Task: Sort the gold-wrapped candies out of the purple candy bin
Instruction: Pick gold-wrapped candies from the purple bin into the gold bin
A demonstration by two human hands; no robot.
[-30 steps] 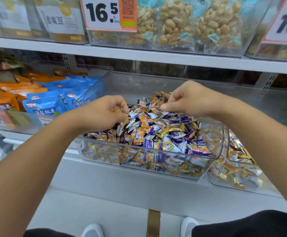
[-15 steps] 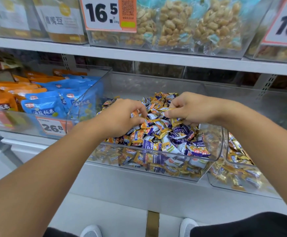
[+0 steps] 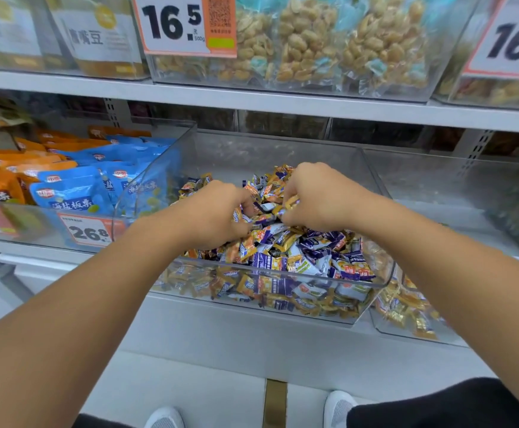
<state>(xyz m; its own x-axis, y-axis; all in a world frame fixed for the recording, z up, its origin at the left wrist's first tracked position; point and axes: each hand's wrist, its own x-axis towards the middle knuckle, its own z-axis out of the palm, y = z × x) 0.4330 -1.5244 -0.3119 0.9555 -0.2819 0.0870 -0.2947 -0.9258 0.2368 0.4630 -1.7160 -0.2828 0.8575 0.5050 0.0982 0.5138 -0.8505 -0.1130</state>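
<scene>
Both hands have moved closer together and deeper into the candy pile.

One second ago the left hand (image 3: 211, 211) was at the left side of the clear bin (image 3: 282, 274) and the right hand (image 3: 316, 196) was above the pile; now they nearly meet at the top of the pile, knuckles up and fingers curled down into the wrappers. The right hand pinches a gold candy (image 3: 290, 201) between thumb and fingers. The left hand has its fingers bent among the candies, but what it holds cannot be told. The purple and gold candies (image 3: 298, 251) are mixed in the bin, and many gold ones remain, so the sorting seems far from finished. A neighbouring bin (image 3: 406, 313) on the right holds gold candies, probably the target.
</scene>
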